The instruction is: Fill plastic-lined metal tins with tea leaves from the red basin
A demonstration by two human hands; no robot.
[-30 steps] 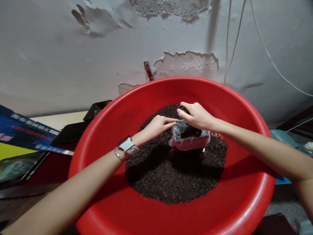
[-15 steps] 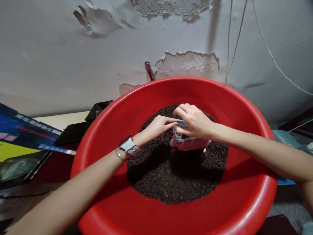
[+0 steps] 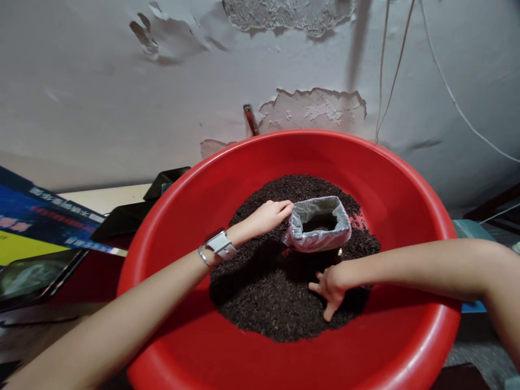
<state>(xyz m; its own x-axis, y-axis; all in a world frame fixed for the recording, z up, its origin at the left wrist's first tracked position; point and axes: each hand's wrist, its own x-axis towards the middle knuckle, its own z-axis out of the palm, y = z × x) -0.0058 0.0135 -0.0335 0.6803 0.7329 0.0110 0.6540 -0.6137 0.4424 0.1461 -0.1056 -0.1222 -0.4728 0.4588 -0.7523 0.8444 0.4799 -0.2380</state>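
A wide red plastic tub (image 3: 174, 325) holds a heap of dark, dry loose leaves that look like tea (image 3: 272, 309). On the heap stands a small box lined with a clear plastic bag (image 3: 320, 241), the bag folded over its rim; some dark material shows inside. My left hand (image 3: 270, 216) pinches the bag's edge at the box's left corner. In front of the box my right hand (image 3: 333, 287) reaches down to the leaves, its fingers spread and its tips at the surface.
A blue and yellow printed packet (image 3: 44, 216) and black trays (image 3: 125, 219) lie left of the tub. Behind it is a wall with peeling plaster (image 3: 312, 111) and hanging cords (image 3: 396, 70).
My right hand has let go of the bag's rim and moved down to the leaves in front of the box. The bag's mouth now shows open. My left hand stays at its corner.
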